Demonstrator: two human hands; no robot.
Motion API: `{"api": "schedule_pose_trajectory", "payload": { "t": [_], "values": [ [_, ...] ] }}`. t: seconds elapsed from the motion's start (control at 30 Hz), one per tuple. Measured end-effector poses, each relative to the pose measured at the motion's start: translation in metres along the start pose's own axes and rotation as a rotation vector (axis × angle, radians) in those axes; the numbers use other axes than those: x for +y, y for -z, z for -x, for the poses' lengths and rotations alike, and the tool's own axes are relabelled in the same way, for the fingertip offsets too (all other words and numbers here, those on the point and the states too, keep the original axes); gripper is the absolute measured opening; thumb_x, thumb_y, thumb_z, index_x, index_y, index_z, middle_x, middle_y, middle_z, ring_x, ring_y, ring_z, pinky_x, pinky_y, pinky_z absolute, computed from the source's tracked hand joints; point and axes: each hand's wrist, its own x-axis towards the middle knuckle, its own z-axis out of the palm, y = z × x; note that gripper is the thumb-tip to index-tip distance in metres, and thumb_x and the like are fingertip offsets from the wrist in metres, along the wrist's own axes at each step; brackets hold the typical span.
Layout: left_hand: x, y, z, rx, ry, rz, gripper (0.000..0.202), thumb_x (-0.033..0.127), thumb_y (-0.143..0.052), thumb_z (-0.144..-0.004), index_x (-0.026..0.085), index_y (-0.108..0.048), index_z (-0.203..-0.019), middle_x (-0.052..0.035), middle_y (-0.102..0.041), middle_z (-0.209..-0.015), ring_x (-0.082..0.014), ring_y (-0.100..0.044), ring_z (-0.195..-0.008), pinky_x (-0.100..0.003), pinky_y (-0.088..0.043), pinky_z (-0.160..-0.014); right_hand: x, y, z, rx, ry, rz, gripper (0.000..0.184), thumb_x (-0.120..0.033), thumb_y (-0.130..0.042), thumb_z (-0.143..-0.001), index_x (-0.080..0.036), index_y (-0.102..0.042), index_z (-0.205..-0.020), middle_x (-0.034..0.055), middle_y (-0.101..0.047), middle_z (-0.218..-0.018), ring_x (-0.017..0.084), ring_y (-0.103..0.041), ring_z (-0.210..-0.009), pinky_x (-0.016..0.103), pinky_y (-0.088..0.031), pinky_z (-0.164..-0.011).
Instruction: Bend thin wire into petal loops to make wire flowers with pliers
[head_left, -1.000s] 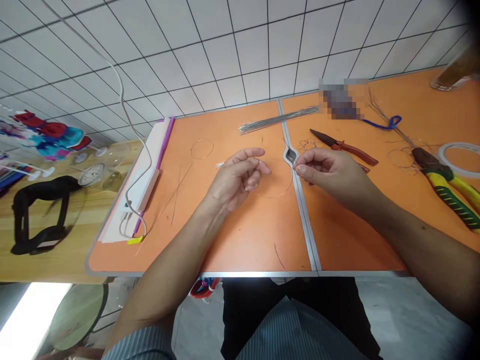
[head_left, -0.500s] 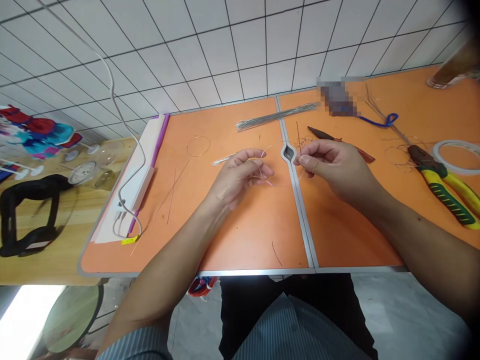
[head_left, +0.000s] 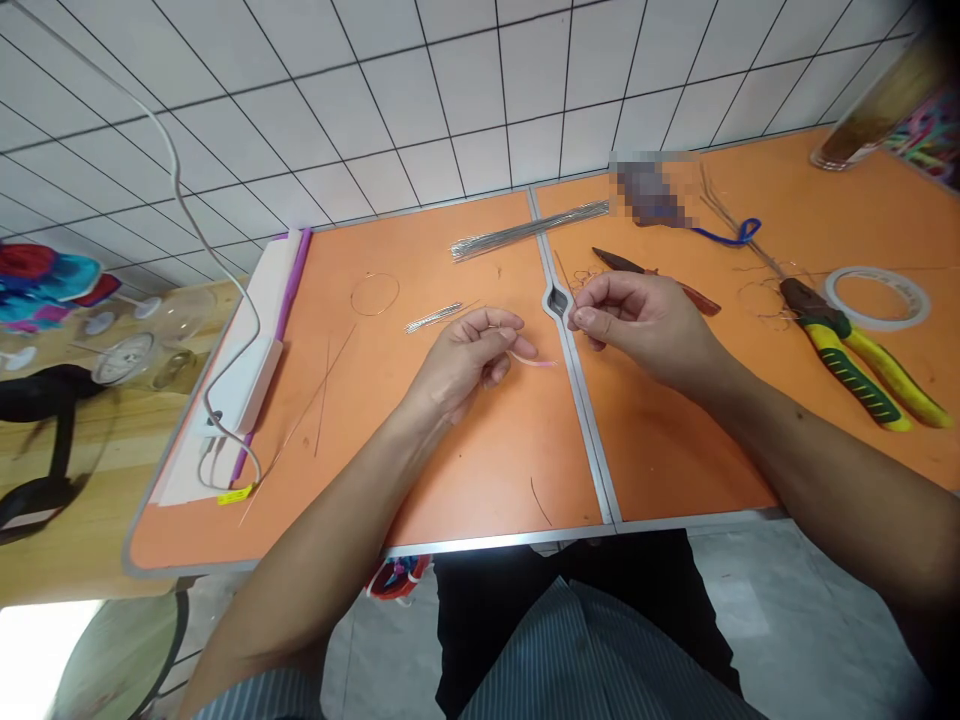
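Observation:
My left hand (head_left: pixel 469 365) is closed in a pinch above the orange table (head_left: pixel 480 490). A thin curved wire (head_left: pixel 534 362) with a pinkish end sticks out from its fingers toward the right. Across the metal seam, thumb and forefinger of my right hand (head_left: pixel 637 315) are pressed together on a fine dark wire (head_left: pixel 561 270) that rises up and to the left. Behind my left hand lies a small bundle of short wires (head_left: pixel 433 318). Beside my right hand are pointed pliers (head_left: pixel 622 262) with reddish handles, partly hidden by the hand.
A long wire bundle (head_left: pixel 525 232) crosses the seam. A wire ring (head_left: pixel 375 295) and loose wires (head_left: pixel 322 400) lie left. On the right are yellow-green pliers (head_left: pixel 855 365), a tape roll (head_left: pixel 911 305) and a glass (head_left: pixel 844 145). A power strip (head_left: pixel 244 385) with a white cable runs along the left edge.
The curved wire in my left hand has turned, its pinkish end now pointing right, and the left fingers have closed more. My right hand keeps its pinch. The whole view has shifted slightly.

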Motion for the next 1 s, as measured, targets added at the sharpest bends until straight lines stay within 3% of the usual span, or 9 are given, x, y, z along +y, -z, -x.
{"api": "schedule_pose_trajectory", "payload": {
  "t": [0.17, 0.4, 0.53, 0.6, 0.7, 0.8, 1.0],
  "values": [
    [-0.004, -0.001, 0.002, -0.115, -0.100, -0.176, 0.025, 0.034, -0.088, -0.088, 0.017, -0.076, -0.103, -0.0031, -0.079, -0.076, -0.0069, -0.041, -0.048, -0.024, -0.027, -0.047, -0.003, 0.006, 0.000, -0.164, -0.004, 0.108, 0.032, -0.050, -0.095, -0.089, -0.024, -0.077, -0.082, 0.0021, -0.068, -0.077, 0.017, -0.057, -0.069, 0.033, -0.045, -0.062],
    [-0.002, 0.001, 0.002, -0.057, -0.125, -0.299, 0.015, 0.033, -0.082, -0.093, 0.020, -0.075, -0.095, -0.0033, -0.079, -0.078, -0.0105, -0.051, -0.054, -0.027, -0.037, -0.053, -0.002, 0.008, -0.002, -0.164, -0.025, 0.057, 0.032, -0.051, -0.094, -0.089, -0.024, -0.078, -0.085, 0.0040, -0.075, -0.089, 0.020, -0.064, -0.084, 0.035, -0.053, -0.077],
    [0.001, -0.001, 0.005, -0.144, -0.200, -0.465, 0.009, 0.028, -0.081, -0.095, 0.020, -0.080, -0.097, -0.0039, -0.079, -0.078, -0.0155, -0.066, -0.072, -0.028, -0.048, -0.069, 0.001, 0.006, -0.001, -0.257, -0.039, 0.098, 0.034, -0.054, -0.095, -0.087, -0.024, -0.079, -0.084, 0.0013, -0.072, -0.083, 0.019, -0.063, -0.081, 0.035, -0.051, -0.075],
    [0.001, -0.003, 0.007, -0.181, -0.205, -0.485, 0.013, 0.032, -0.078, -0.098, 0.020, -0.082, -0.093, -0.0029, -0.075, -0.072, -0.0160, -0.065, -0.069, -0.029, -0.048, -0.067, 0.002, 0.004, 0.000, -0.238, -0.027, 0.086, 0.034, -0.056, -0.094, -0.088, -0.026, -0.079, -0.085, 0.0021, -0.074, -0.088, 0.021, -0.066, -0.086, 0.037, -0.054, -0.079],
    [0.001, -0.003, 0.008, -0.105, -0.180, -0.414, 0.017, 0.035, -0.079, -0.098, 0.020, -0.080, -0.090, -0.0025, -0.073, -0.069, -0.0127, -0.056, -0.055, -0.027, -0.041, -0.054, 0.003, 0.006, 0.000, -0.058, 0.023, 0.003, 0.032, -0.055, -0.091, -0.092, -0.027, -0.079, -0.089, 0.0055, -0.080, -0.110, 0.025, -0.072, -0.107, 0.039, -0.058, -0.091],
    [-0.001, 0.000, 0.004, 0.014, -0.165, -0.289, 0.018, 0.036, -0.083, -0.094, 0.019, -0.078, -0.092, -0.0036, -0.077, -0.074, -0.0116, -0.059, -0.052, -0.025, -0.044, -0.050, 0.003, 0.011, -0.001, 0.069, 0.017, -0.052, 0.032, -0.056, -0.092, -0.091, -0.027, -0.078, -0.093, 0.0078, -0.080, -0.121, 0.027, -0.072, -0.110, 0.040, -0.060, -0.089],
    [-0.003, 0.004, -0.001, 0.128, -0.165, -0.129, 0.024, 0.037, -0.088, -0.089, 0.017, -0.074, -0.091, -0.0049, -0.082, -0.081, -0.0112, -0.069, -0.058, -0.022, -0.055, -0.055, 0.005, 0.012, -0.001, -0.006, 0.000, -0.025, 0.032, -0.053, -0.092, -0.092, -0.025, -0.078, -0.088, 0.0090, -0.079, -0.120, 0.026, -0.070, -0.106, 0.036, -0.056, -0.074]
  ]
}}
